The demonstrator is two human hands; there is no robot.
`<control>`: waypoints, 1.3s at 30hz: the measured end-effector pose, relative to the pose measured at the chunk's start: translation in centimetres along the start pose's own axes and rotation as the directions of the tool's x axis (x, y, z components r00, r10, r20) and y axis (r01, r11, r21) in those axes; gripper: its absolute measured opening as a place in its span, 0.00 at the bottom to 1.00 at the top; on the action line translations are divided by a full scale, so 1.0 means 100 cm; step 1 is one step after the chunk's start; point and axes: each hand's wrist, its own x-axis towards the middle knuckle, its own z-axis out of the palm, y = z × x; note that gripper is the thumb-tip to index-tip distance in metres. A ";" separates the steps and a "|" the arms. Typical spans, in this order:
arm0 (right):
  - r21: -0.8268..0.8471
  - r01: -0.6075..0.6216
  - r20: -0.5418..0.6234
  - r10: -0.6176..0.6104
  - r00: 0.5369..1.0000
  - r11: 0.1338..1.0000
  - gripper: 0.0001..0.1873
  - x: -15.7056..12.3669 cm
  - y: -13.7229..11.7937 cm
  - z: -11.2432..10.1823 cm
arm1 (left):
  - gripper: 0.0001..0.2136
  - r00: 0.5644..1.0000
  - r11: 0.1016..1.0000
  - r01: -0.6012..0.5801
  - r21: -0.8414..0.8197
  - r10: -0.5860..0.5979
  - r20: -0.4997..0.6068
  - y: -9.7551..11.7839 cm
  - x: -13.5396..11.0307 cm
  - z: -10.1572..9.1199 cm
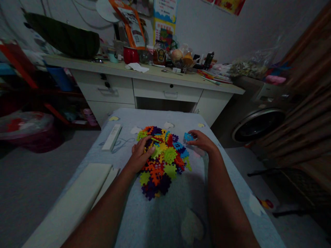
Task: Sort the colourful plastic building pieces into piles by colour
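A heap of colourful plastic interlocking building pieces [156, 163] lies on a cloth-covered table [186, 193]. The pieces are flat with notched edges, in green, orange, purple, yellow, red and blue. At the heap's left side is my left hand [141, 155], its thumb and fingers apart over the pieces. Whether its fingertips touch any of them is hard to see in the dim light. To the right of the heap, my right hand [200, 140] pinches a blue interlocking piece [188, 137] between thumb and fingers, just above the cloth.
A white box-like strip [112, 137] lies left of the heap, and a longer pale board [74, 203] runs along the table's left edge. Beyond stands a cluttered desk [155, 74] with drawers. A washing machine [254, 113] is at the right, a lined bin [31, 132] at the left.
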 end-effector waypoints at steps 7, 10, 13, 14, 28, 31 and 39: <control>-0.192 -0.218 -0.248 0.167 0.954 0.957 0.27 -0.014 0.052 -0.021 | 0.22 0.994 0.998 -0.047 -0.045 0.042 -0.104 -0.009 0.004 -0.001; -0.204 -0.247 -0.257 0.191 0.947 0.947 0.29 -0.017 0.059 -0.015 | 0.22 0.985 0.997 -0.024 -0.074 0.010 -0.174 -0.010 0.005 -0.002; -0.190 -0.268 -0.209 0.228 0.951 0.945 0.34 -0.018 0.060 -0.009 | 0.21 0.980 0.996 -0.003 -0.086 -0.014 -0.200 -0.009 0.005 -0.003; -0.179 -0.282 -0.193 0.247 0.949 0.943 0.36 -0.018 0.060 -0.007 | 0.21 0.979 0.996 0.000 -0.088 -0.018 -0.203 -0.008 0.005 -0.003; -0.170 -0.337 -0.331 0.268 0.905 0.926 0.31 -0.011 0.062 0.011 | 0.22 0.983 0.997 0.011 -0.073 -0.025 -0.179 -0.015 0.005 0.001; -0.175 -0.306 -0.321 0.240 0.916 0.936 0.32 -0.010 0.066 0.012 | 0.23 0.985 0.997 0.016 -0.078 -0.029 -0.169 -0.015 0.005 0.001; -0.180 -0.345 -0.266 0.292 0.919 0.921 0.29 -0.011 0.068 0.014 | 0.23 0.987 0.996 0.005 -0.085 -0.019 -0.160 -0.020 0.006 0.002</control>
